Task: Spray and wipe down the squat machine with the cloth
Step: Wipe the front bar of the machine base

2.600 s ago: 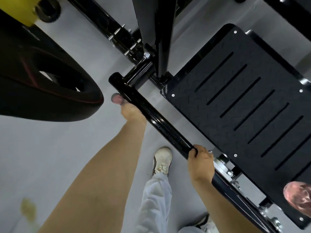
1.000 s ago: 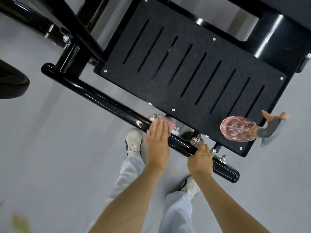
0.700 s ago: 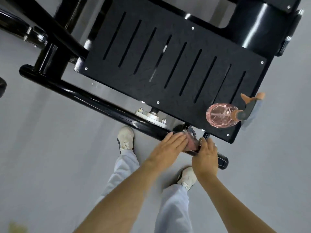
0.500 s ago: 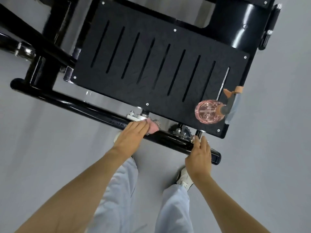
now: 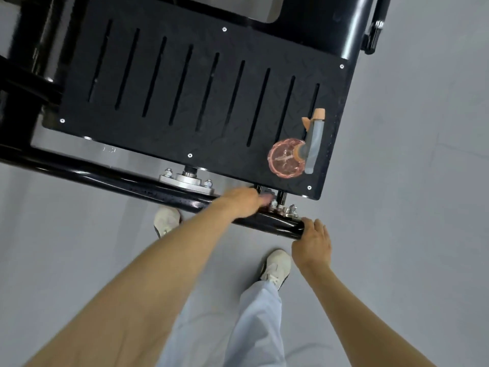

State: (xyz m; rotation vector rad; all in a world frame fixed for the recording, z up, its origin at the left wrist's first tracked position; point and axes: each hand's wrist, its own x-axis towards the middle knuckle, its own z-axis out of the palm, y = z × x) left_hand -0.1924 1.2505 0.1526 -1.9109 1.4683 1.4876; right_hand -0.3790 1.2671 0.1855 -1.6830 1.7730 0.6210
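A: Nearest the camera, what did you log?

B: Pale trousers (image 5: 254,321), two white shoes (image 5: 275,263) on grey floor (image 5: 410,207). Both bare forearms reached forward.

A: Right hand?

B: Right hand (image 5: 312,241) lay over the capped end of the black base bar (image 5: 272,225), fingers loosely spread and curved on it, holding nothing else.

A: Left?

B: Left hand (image 5: 242,202) rested palm-down on the same bar, just beside the bolted bracket (image 5: 284,209). Fingers were together, blurred at the tips. The cloth wasn't clearly visible; only a pinkish smear at the fingertips. Whether the hand gripped anything, I couldn't tell.

A: Beyond the bar?

B: A second bolted plate (image 5: 189,181) on the bar, then the slotted black footplate (image 5: 185,88) of the squat machine. The spray bottle (image 5: 287,161), pink and see-through with a grey-and-orange trigger head, stood on the footplate's near right corner, apart from both hands.

A: Farthest?

B: Glossy black frame tube (image 5: 352,30) at upper right.
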